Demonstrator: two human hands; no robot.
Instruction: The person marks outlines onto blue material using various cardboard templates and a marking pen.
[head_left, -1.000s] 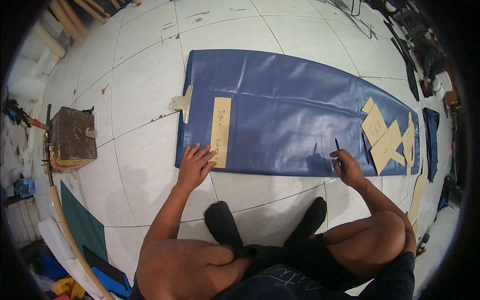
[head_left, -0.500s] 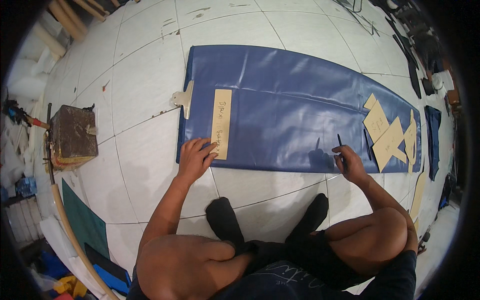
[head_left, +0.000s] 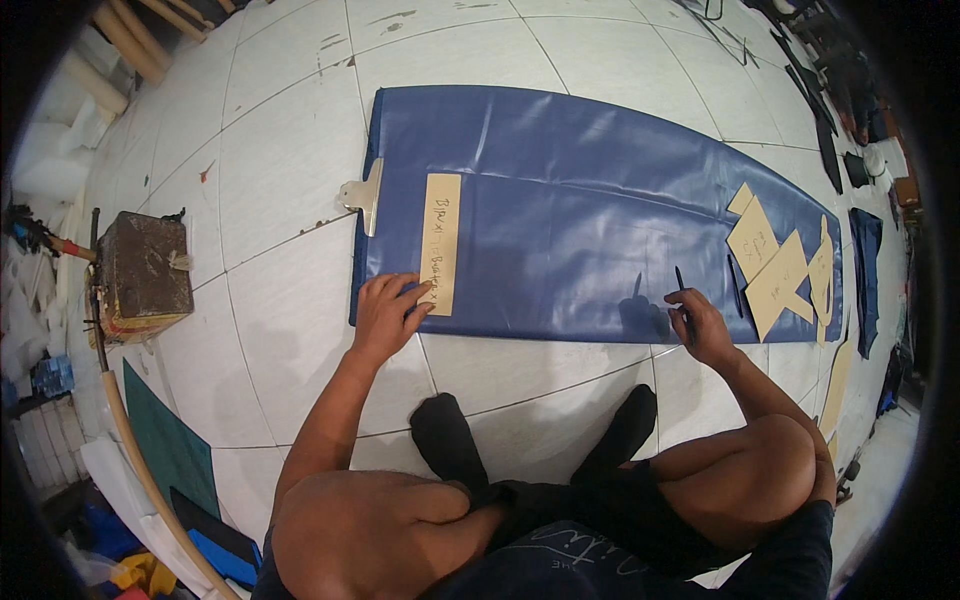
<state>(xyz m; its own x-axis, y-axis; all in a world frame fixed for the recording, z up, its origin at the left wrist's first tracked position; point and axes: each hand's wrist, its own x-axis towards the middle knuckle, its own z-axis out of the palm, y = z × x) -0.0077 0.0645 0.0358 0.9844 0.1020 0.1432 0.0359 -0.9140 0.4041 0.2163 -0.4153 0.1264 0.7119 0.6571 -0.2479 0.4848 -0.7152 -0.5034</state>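
A dark blue vinyl sheet (head_left: 560,250) lies spread on the floor in front of me. On its left part rests a narrow tan card strip (head_left: 441,235) with handwriting on it. My left hand (head_left: 388,315) touches the lower end of this strip, its fingers apart over the card's left edge. A dark pen (head_left: 679,278) points up from my right hand (head_left: 700,325), whose fingers are closed round it above the sheet's near edge. Metal clip (head_left: 367,197) grips the sheet's left edge. Several tan card pieces (head_left: 768,290) overlap at the right end, beside a dark slender tool (head_left: 736,285).
White floor tiles (head_left: 290,180) surround the sheet. A worn brown box (head_left: 147,265) stands at the left, near a long wooden pole (head_left: 140,450) and a green sheet (head_left: 170,430). Another dark blue piece (head_left: 865,285) lies at the far right. My socked feet (head_left: 445,435) are close to the sheet.
The sheet, card strip and clip appear slightly higher and farther left in the view. Both hands keep nearly the same pose, the right one still with the pen.
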